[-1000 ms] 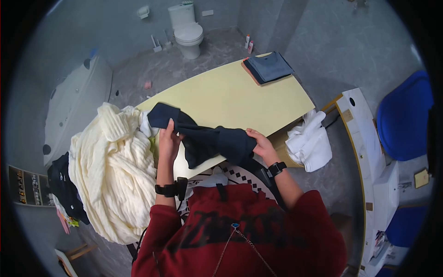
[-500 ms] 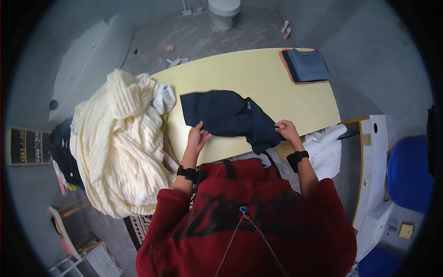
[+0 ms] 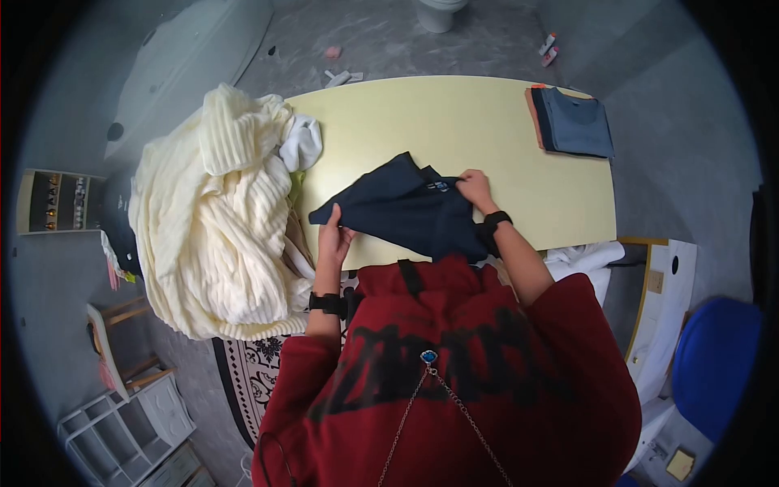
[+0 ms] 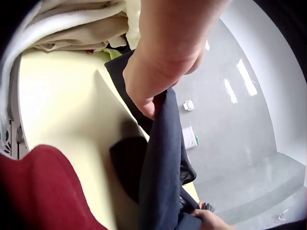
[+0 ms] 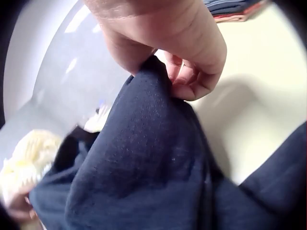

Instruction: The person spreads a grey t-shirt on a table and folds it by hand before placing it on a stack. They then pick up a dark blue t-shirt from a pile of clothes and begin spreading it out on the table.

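A dark navy garment [image 3: 406, 213] with a small light print near its upper edge is held over the near part of the pale yellow table [image 3: 487, 130]. The left hand [image 3: 333, 237] pinches its left end; in the left wrist view that hand [image 4: 160, 76] grips an edge and the cloth hangs down from it. At the garment's upper right, the right hand [image 3: 477, 191] grips a corner. In the right wrist view, the right hand [image 5: 168, 43] pinches a bunched fold of the navy cloth [image 5: 144, 143] between thumb and curled fingers.
A large heap of cream ribbed cloth [image 3: 211, 227] covers the table's left end, beside a white cloth [image 3: 302, 143]. Folded garments [image 3: 578, 123] lie stacked at the far right corner. White cloth [image 3: 588, 261] is below the right edge. Blue chair [image 3: 718, 365] at right.
The right hand has moved up and inward with its part of the garment, and the cloth has changed from stretched sideways to a wider, slanted shape. The head view has shifted.
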A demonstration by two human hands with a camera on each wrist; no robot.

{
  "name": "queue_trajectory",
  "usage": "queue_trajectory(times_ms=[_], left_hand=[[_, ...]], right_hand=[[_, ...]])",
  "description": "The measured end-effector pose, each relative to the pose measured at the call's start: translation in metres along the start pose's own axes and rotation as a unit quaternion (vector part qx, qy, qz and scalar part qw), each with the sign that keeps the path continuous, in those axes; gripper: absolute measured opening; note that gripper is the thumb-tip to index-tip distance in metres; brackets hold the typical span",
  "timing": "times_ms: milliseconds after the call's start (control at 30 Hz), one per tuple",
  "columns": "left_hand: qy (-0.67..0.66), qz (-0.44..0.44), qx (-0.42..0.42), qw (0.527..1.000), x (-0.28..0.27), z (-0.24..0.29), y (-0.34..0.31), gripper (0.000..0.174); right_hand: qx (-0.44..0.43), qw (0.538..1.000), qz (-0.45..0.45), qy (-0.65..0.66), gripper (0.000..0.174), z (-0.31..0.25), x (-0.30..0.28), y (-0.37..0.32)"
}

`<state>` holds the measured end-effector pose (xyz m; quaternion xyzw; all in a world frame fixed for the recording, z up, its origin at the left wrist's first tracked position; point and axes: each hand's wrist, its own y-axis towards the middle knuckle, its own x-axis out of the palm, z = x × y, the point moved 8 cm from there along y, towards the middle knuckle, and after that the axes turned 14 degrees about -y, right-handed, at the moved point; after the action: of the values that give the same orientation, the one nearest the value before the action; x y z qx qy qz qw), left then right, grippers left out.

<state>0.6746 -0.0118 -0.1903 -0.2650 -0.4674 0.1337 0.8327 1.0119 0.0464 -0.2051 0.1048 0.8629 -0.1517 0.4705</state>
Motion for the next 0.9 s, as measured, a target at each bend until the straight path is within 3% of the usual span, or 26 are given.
queue_trajectory(times_ms=[33,133,167,200,233,267,300,367,400,433,467,500,533,567,667,733,800,833,900], left_hand=[[-0.012,0.003,0.02,1.0,-0.008,0.008,0.006,0.028],[-0.016,0.036,0.072,0.997,-0.016,0.024,0.004,0.028],[0.006,0.06,0.081,0.995,-0.02,0.025,0.002,0.028],[0.027,0.083,0.089,0.992,-0.028,0.025,0.002,0.028],[0.155,0.148,0.023,0.977,-0.058,0.015,0.008,0.032],[0.188,0.176,-0.021,0.966,-0.068,0.007,0.008,0.034],[0.248,0.185,-0.054,0.95,-0.075,0.002,0.009,0.031],[0.308,0.191,-0.087,0.928,-0.076,0.004,0.008,0.029],[0.445,0.175,-0.092,0.873,-0.069,0.013,0.006,0.03],[0.574,0.156,-0.095,0.798,-0.061,0.021,0.005,0.033],[0.576,0.155,-0.095,0.797,-0.055,0.024,0.006,0.033],[0.715,0.126,0.004,0.688,-0.033,0.039,0.012,0.036],[0.824,0.092,0.102,0.55,-0.007,0.049,0.014,0.039],[0.829,0.081,0.125,0.539,0.027,0.05,0.006,0.037],[0.811,-0.005,0.148,0.566,0.066,0.034,0.032,0.038],[0.799,-0.031,0.171,0.576,0.074,0.026,0.05,0.047],[0.781,-0.043,0.193,0.592,0.073,0.022,0.064,0.067],[0.79,-0.035,0.161,0.591,0.065,0.021,0.074,0.074],[0.791,-0.007,0.161,0.59,0.063,0.026,0.077,0.074]], right_hand=[[0.076,0.995,-0.034,0.061,0.013,0.017,-0.009,0.004],[0.173,0.956,-0.026,0.237,0.014,0.078,-0.027,0.017],[0.178,0.917,-0.008,0.357,0.013,0.1,-0.024,0.018],[0.209,0.921,0.001,0.33,0.011,0.116,-0.03,0.013],[0.192,0.962,-0.016,0.193,0.012,0.126,-0.035,0.007],[0.172,0.983,-0.032,0.051,0.014,0.128,-0.04,-0.001],[0.172,0.983,-0.031,0.052,0.014,0.129,-0.041,-0.006],[0.046,0.997,0.012,-0.066,0.025,0.106,-0.053,-0.007],[0.048,0.997,0.014,-0.065,0.025,0.1,-0.054,-0.005],[-0.003,0.997,0.06,-0.057,0.031,0.082,-0.06,-0.002],[-0.054,0.992,0.106,-0.05,0.036,0.063,-0.066,0.0],[-0.053,0.992,0.107,-0.048,0.036,0.051,-0.064,0.005],[-0.088,0.992,0.083,-0.042,0.037,0.032,-0.056,0.008],[-0.124,0.99,0.058,-0.035,0.038,0.014,-0.048,0.007],[-0.113,0.982,-0.057,-0.137,0.044,-0.012,-0.016,0.004],[-0.134,0.977,-0.048,-0.16,0.045,-0.019,-0.005,-0.001],[-0.154,0.97,-0.04,-0.186,0.046,-0.023,-0.005,-0.009],[-0.164,0.974,-0.039,-0.148,0.047,-0.023,-0.01,-0.013],[-0.174,0.977,0.001,-0.127,0.048,-0.022,-0.023,-0.02]])
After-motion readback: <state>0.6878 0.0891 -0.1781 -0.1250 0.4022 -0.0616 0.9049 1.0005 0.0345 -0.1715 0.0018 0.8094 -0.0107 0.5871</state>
